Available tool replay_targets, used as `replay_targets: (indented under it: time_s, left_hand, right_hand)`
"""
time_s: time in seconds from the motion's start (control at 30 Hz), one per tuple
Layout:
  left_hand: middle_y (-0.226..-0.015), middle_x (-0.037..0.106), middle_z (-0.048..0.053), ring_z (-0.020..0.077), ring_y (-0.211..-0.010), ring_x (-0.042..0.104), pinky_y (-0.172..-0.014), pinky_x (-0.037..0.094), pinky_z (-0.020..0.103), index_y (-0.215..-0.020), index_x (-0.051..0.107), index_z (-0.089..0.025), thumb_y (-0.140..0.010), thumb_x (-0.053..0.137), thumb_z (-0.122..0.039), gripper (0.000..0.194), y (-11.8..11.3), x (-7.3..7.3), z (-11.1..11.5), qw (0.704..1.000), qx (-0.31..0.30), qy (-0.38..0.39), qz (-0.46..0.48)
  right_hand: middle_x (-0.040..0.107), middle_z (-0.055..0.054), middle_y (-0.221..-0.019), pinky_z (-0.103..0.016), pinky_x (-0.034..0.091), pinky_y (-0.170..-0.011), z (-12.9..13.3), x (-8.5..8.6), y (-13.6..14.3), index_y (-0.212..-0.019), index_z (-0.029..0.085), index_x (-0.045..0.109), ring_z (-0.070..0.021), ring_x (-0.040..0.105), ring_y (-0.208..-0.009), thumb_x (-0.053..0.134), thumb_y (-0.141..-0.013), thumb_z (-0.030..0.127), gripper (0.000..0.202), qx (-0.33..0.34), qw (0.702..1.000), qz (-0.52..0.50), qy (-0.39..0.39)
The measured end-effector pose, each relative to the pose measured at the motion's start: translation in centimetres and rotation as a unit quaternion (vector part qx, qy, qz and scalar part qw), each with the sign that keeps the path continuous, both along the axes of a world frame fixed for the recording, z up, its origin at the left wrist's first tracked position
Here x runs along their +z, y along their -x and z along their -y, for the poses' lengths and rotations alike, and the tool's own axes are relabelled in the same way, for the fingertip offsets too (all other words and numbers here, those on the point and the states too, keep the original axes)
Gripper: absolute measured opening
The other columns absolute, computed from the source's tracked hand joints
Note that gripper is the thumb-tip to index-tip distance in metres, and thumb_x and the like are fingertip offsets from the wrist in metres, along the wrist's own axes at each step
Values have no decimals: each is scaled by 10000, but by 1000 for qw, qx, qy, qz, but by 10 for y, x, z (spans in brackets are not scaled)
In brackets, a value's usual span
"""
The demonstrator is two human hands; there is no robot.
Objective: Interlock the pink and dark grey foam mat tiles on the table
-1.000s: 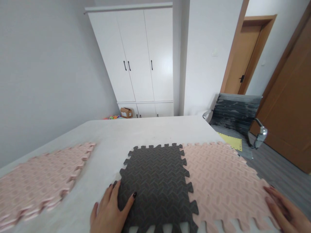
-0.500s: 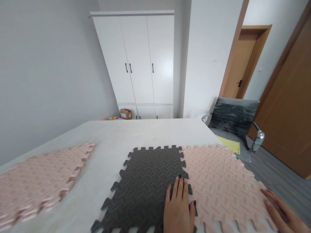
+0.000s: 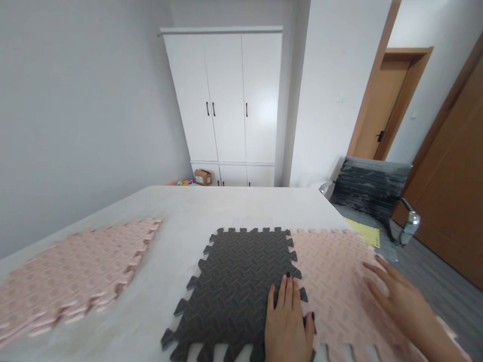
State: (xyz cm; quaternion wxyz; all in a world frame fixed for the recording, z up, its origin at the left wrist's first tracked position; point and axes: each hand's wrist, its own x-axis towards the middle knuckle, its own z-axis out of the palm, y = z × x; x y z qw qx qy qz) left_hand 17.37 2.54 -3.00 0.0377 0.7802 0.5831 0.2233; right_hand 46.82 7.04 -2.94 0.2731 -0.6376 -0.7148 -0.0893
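Note:
A dark grey foam puzzle mat (image 3: 241,281) lies flat on the white table, its toothed right edge meeting the toothed left edge of a pink foam puzzle mat (image 3: 332,281). My left hand (image 3: 289,317) rests flat on the grey mat near that seam, fingers stretched forward. Over the right part of the pink mat is my right hand (image 3: 396,291), its fingers apart and holding nothing. Whether its fingertips touch the mat I cannot tell. My right hand and forearm hide part of the pink mat's right edge.
More pink foam mats (image 3: 83,266), stacked, lie on the left of the white table (image 3: 181,241). Beyond the table's right edge stand a dark office chair (image 3: 372,186) and a yellow sheet (image 3: 364,232). A cardboard box (image 3: 203,177) and white cabinet (image 3: 226,100) are at the back.
My right hand has moved from the pink mat's right edge inward and forward over its surface, fingers spreading. My left hand stays on the grey mat. The view has shifted slightly left.

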Motion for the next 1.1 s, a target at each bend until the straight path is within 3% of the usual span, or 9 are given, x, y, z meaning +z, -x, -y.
replay_targets:
  time_s: [0.13, 0.27, 0.43, 0.57, 0.77, 0.87, 0.97, 1.1]
  left_hand:
    - [-1434, 410, 39, 257, -1323, 417, -1096, 377, 518, -1343, 477, -169, -900, 376, -528, 579, -3, -11, 1, 999, 19, -40, 20]
    - [-1404, 462, 29, 257, -1298, 450, -1095, 377, 504, -1300, 535, -180, -874, 428, -503, 545, -8, -26, -4, 994, 61, -75, 45]
    - [-1398, 474, 44, 271, -1281, 467, -1069, 396, 521, -1308, 529, -168, -852, 450, -498, 568, -9, -39, -9, 994, 45, -92, 49]
    - [-1408, 468, 48, 264, -1302, 443, -1099, 360, 504, -1300, 541, -167, -859, 448, -447, 531, -9, -33, -6, 994, 59, -79, 52]
    - [-1421, 454, 70, 275, -1304, 439, -1084, 375, 511, -1336, 499, -157, -880, 422, -409, 527, -1, -24, -3, 996, 21, -76, 29]
    - [-1417, 456, 77, 273, -1298, 447, -1072, 395, 505, -1344, 486, -151, -882, 426, -417, 537, 2, -24, -3, 997, 0, -74, 29]
    - [-1414, 460, 71, 275, -1296, 450, -1076, 387, 519, -1341, 490, -150, -880, 422, -448, 552, 1, -29, -5, 996, 11, -75, 36]
    - [-1417, 455, 73, 286, -1299, 444, -1077, 382, 528, -1337, 494, -145, -872, 425, -474, 574, -1, -33, -7, 997, 18, -72, 27]
  right_hand:
    - [344, -82, -1479, -427, 341, -1094, -37, 28, 92, -1370, 239, 465, -237, 378, -1322, 387, -909, 487, 529, 183, 976, 27, 118]
    - [291, -79, -1505, -466, 311, -1098, -51, 26, 137, -1438, 232, 357, -259, 251, -1386, 410, -894, 552, 634, 221, 956, 56, 186]
    - [305, -30, -1500, -527, 273, -1094, -54, 20, 145, -1405, 282, 410, -270, 245, -1386, 387, -910, 499, 541, 179, 958, 110, 196]
    - [329, -30, -1489, -527, 288, -1083, -53, 23, 151, -1388, 282, 434, -262, 267, -1377, 393, -913, 453, 506, 163, 957, 134, 201]
    - [344, -52, -1482, -503, 305, -1080, -53, 26, 153, -1391, 239, 430, -259, 296, -1364, 403, -905, 398, 512, 168, 954, 141, 202]
    - [352, -67, -1478, -458, 322, -1078, -68, 38, 150, -1312, 237, 519, -250, 325, -1350, 460, -873, 399, 472, 208, 947, 140, 203]
    - [347, -74, -1481, -398, 318, -1087, -97, 48, 150, -1318, 225, 513, -219, 356, -1332, 439, -888, 373, 461, 242, 945, 121, 183]
    - [351, -107, -1474, -397, 313, -1081, -137, 35, 154, -1360, 197, 476, -228, 356, -1330, 349, -932, 368, 478, 208, 959, 105, 163]
